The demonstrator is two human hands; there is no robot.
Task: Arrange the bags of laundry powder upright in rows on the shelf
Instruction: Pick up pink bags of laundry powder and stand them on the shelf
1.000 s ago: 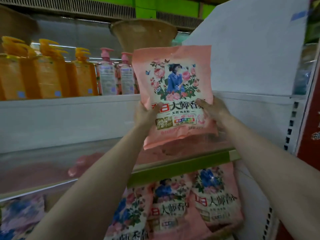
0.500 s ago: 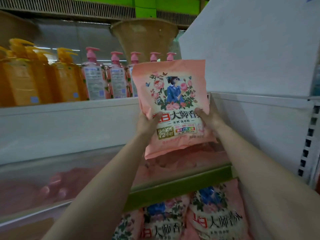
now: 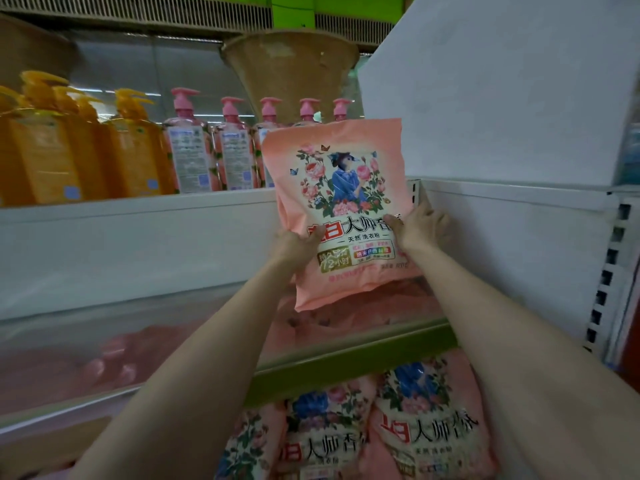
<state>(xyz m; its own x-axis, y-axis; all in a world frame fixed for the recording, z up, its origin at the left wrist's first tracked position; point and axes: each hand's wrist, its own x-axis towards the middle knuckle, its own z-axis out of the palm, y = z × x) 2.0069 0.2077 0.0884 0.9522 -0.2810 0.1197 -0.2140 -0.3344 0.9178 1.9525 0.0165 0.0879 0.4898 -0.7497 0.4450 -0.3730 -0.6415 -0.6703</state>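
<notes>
Hands, left hand and right hand, grip one pink bag upright; I think it next needs setting on the shelf.

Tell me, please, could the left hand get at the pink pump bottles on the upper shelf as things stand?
Probably not yet: the left hand and right hand both grip the pink bag, which stands partly in front of the pink pump bottles. Nothing else blocks them.

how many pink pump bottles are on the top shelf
5 pump tops show. Three bottles stand clear right of the orange ones; two peek above the held bag. More may be hidden.
</notes>
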